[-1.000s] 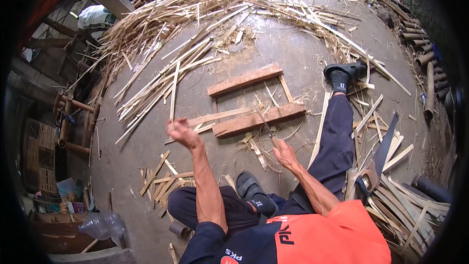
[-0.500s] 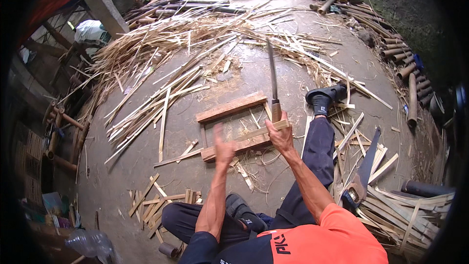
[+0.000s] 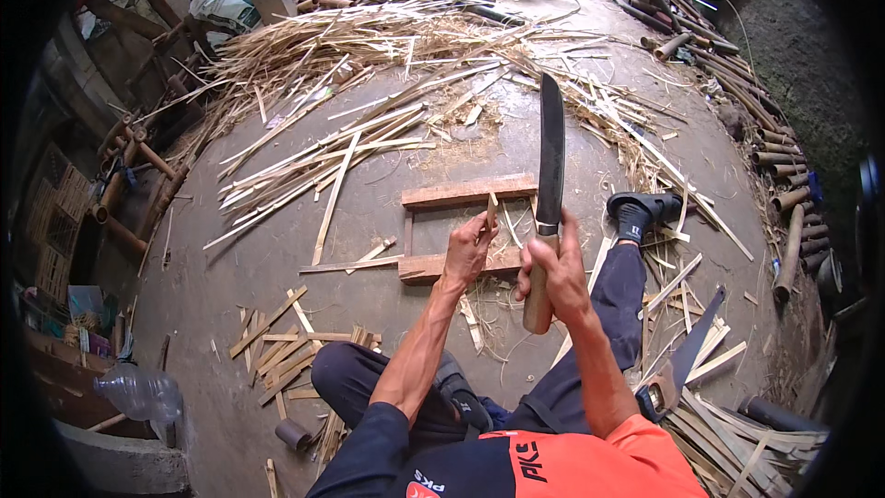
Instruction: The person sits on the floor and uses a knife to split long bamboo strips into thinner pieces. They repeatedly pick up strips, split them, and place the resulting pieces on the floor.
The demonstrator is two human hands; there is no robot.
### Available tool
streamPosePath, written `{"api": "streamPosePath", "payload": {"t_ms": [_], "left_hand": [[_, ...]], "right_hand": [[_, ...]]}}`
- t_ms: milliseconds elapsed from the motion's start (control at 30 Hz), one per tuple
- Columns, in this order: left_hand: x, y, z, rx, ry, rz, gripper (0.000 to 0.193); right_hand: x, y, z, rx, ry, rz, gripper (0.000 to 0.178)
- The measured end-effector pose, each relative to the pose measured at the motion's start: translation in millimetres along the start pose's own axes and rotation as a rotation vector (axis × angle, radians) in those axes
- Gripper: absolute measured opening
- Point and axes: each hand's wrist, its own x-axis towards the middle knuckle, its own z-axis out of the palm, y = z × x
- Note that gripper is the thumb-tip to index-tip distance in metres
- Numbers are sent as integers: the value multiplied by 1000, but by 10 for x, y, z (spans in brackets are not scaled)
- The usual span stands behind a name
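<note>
My right hand (image 3: 562,272) holds a machete by its wooden handle (image 3: 538,304), with the thumb and fingers loosely around it. The dark, broad blade (image 3: 550,148) points up and away from me. To its left, my left hand (image 3: 468,249) pinches a short bamboo strip (image 3: 492,208) that stands nearly upright. Behind and below both hands, a low wooden frame of two reddish bars (image 3: 461,190) joined by thinner side pieces lies on the floor. My left hand hides part of its near bar (image 3: 422,268).
Long bamboo strips (image 3: 369,143) and shavings are heaped at far left. Short pieces (image 3: 286,350) lie near my left knee. A handsaw (image 3: 687,350) rests on strips beside my right leg. Bamboo poles (image 3: 784,166) line the right wall. A plastic bottle (image 3: 140,392) stands lower left.
The bamboo strip has passed from my right hand to my left hand, which has come in beside it. The machete has come nearer, its blade face now turned more toward me.
</note>
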Motion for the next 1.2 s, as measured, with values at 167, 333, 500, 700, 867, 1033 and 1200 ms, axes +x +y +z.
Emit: {"api": "streamPosePath", "payload": {"t_ms": [167, 333, 500, 700, 867, 1033, 1200], "left_hand": [[-40, 40, 124, 53, -9, 77, 22], [-50, 18, 151, 30, 13, 137, 26], [-73, 20, 161, 38, -9, 112, 24], [-78, 16, 158, 49, 10, 146, 22], [-44, 51, 169, 78, -53, 96, 24], [80, 21, -18, 349, -146, 119, 52], [1348, 1497, -554, 273, 221, 588, 57]], "right_hand": [[106, -107, -34, -157, -67, 30, 37], [133, -229, 30, -429, -109, 152, 22], [120, -237, 59, -490, -92, 163, 22], [134, -201, 72, -488, -104, 157, 24], [156, -227, 87, -599, -69, 135, 21], [220, -281, 94, -726, -57, 145, 31], [253, -282, 13, -820, -19, 154, 28]]}}
